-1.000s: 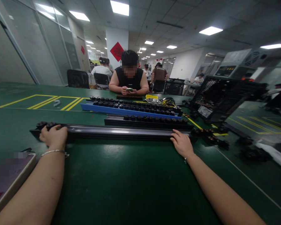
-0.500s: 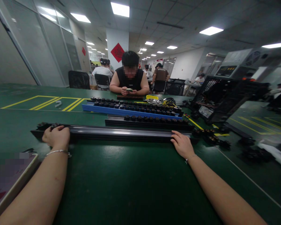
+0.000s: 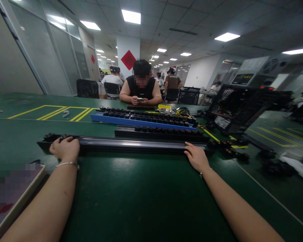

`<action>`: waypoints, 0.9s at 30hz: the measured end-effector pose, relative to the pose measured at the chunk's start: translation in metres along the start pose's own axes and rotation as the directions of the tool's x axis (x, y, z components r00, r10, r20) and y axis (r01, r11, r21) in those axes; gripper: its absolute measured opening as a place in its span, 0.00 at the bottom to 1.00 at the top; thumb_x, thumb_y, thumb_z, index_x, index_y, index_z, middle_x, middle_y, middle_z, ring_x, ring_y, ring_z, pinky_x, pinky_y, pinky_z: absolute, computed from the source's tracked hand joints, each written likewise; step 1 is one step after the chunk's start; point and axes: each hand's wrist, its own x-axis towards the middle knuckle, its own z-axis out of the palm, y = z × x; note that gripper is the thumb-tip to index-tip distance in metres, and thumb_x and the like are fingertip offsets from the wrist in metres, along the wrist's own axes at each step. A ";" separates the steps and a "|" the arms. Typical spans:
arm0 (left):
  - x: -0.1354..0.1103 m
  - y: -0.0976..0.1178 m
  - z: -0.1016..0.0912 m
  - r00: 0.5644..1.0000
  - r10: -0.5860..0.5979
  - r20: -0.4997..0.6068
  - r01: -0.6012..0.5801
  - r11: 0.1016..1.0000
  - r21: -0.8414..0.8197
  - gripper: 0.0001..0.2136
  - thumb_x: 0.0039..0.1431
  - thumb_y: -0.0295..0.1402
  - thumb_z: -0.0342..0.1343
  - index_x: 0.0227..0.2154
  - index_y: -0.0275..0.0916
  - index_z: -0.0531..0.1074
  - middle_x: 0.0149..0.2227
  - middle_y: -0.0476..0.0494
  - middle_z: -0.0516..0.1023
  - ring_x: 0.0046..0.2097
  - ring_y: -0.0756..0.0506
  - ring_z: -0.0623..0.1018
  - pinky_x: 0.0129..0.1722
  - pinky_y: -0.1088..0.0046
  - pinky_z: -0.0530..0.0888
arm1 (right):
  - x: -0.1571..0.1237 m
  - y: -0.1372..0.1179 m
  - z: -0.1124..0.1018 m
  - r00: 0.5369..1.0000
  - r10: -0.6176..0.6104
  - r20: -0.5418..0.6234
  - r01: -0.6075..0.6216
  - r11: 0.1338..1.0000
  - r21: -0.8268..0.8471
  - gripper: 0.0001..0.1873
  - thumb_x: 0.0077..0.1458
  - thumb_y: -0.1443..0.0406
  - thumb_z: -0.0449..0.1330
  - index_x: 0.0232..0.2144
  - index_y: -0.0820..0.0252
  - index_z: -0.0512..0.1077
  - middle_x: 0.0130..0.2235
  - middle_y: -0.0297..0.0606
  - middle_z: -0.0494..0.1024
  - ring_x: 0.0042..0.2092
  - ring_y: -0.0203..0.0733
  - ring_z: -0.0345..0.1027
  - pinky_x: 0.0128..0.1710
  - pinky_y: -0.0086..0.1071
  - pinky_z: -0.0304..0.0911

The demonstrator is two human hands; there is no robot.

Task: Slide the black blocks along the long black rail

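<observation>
Item under inspection: a long black rail (image 3: 131, 144) with a bright inner face, lying across the middle of the frame on the green table (image 3: 146, 195). Dark round parts (image 3: 49, 135) sit in its channel near the left end; the bright stretch to their right shows none.

The left hand (image 3: 65, 148) is at the left of the frame, bent over the rail beside those parts. Its fingers are curled, but whether they pinch a part or merely press on it cannot be told, since the hand hides the contact. The right hand (image 3: 197, 157), right of centre, lies with fingers extended and slightly parted against the rail's near edge, not closed around it.

Judgement on method: the right hand is best used as a steady, light brace, keeping the rail from turning or sliding, while the left applies force along the channel rather than across it. Fingertips should keep clear of the edges, and the parts should be kept level, as a tilted one would probably bind.

Just behind lies a shorter black rail (image 3: 141, 135), and beyond it a blue rail (image 3: 111, 119); neither should be nudged. Loose black parts (image 3: 224, 148) lie near the right end. At upper centre, a person (image 3: 143, 89) holds a phone (image 3: 140, 99)
</observation>
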 end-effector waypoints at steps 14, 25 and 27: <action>-0.010 0.005 -0.001 0.999 0.037 0.004 -0.037 0.998 0.049 0.16 0.47 0.37 0.53 0.40 0.43 0.76 0.57 0.45 0.64 0.59 0.35 0.57 0.58 0.53 0.57 | 0.000 0.000 0.002 1.000 -0.022 -0.019 0.022 1.000 -0.008 0.14 0.60 0.60 0.48 0.38 0.55 0.72 0.53 0.39 0.71 0.45 0.45 0.68 0.45 0.42 0.59; -0.016 0.005 0.006 1.000 0.028 0.008 -0.028 0.998 0.051 0.16 0.48 0.38 0.52 0.40 0.42 0.76 0.56 0.43 0.64 0.59 0.35 0.57 0.58 0.54 0.56 | 0.000 -0.001 0.000 1.000 -0.019 -0.018 0.019 1.000 -0.018 0.15 0.59 0.60 0.47 0.38 0.55 0.73 0.53 0.39 0.72 0.44 0.46 0.68 0.45 0.42 0.59; -0.019 0.008 0.004 1.000 0.027 0.012 -0.028 0.998 0.054 0.17 0.49 0.38 0.52 0.41 0.41 0.76 0.55 0.42 0.64 0.59 0.35 0.57 0.58 0.55 0.56 | 0.000 -0.002 0.000 1.000 -0.018 -0.015 0.017 1.000 -0.018 0.15 0.60 0.60 0.47 0.38 0.55 0.72 0.53 0.39 0.71 0.44 0.46 0.68 0.45 0.42 0.59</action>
